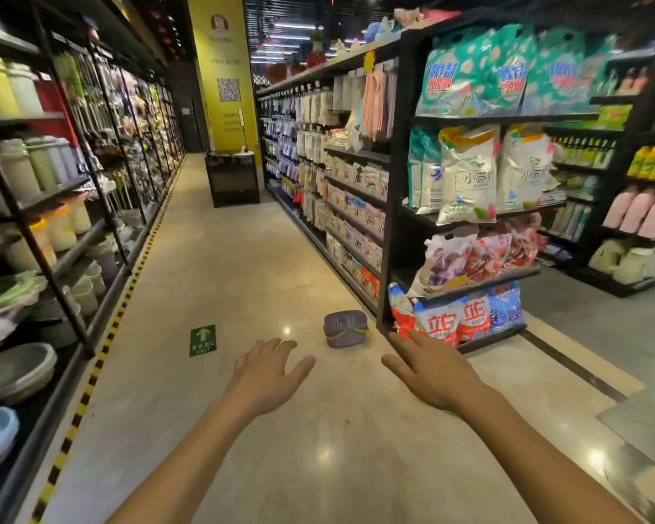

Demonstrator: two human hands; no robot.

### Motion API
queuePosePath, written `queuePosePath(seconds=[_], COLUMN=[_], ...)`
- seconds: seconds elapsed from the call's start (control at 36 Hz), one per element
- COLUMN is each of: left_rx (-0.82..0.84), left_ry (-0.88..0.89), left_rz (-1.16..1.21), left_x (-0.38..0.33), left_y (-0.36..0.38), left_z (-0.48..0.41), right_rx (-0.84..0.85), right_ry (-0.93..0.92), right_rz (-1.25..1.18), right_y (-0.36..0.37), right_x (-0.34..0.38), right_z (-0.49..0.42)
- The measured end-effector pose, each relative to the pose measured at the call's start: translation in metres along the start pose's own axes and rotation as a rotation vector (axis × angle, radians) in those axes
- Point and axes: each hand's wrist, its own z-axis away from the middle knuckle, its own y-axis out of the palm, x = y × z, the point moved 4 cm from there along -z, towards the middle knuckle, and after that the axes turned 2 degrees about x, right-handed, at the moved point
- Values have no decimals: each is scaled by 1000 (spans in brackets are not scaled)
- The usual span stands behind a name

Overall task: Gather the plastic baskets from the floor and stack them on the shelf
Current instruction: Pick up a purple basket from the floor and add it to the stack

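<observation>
Both hands reach forward in the lower middle of the frame, the left hand [269, 372] and the right hand [430, 368]. They are well apart from each other, with fingers spread and relaxed, and neither holds anything. The task's thing, a small grey-purple plastic basket [345, 328] with its handle folded down, stands on the polished beige floor [243, 259]. In the picture it is just above the hands, a little right of centre, near the foot of the black metal shelf end [388, 259] that carries the red and blue detergent bags [473, 319]. The hands are not yet touching it. I judge that the first risk is in the grasp: the basket looks light and the floor is glossy, so a push from straight fingers may slide it toward the shelf foot instead of lifting it. If it is taken only by the loose handle, it may swing and knock the lowest bags, which stick out over their edge. The basket is blurred, so I cannot tell if it is one basket or several nested together; a nested pile could come apart when lifted. The tall black rack [59, 281] at the left of the frame holds round plastic basins [14, 368] close together, and I take it as the place for stacking. A careless placing there could push those goods off.
</observation>
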Motion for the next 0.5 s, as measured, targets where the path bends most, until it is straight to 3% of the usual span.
queuePosePath(seconds=[0.5], left_rx=[24], left_ry=[55], left_rz=[5], left_x=[30], left_y=[-23], left_z=[-249], right_rx=[26], right_ry=[53], right_rz=[7], right_y=[-26], right_x=[-14], right_z=[-237])
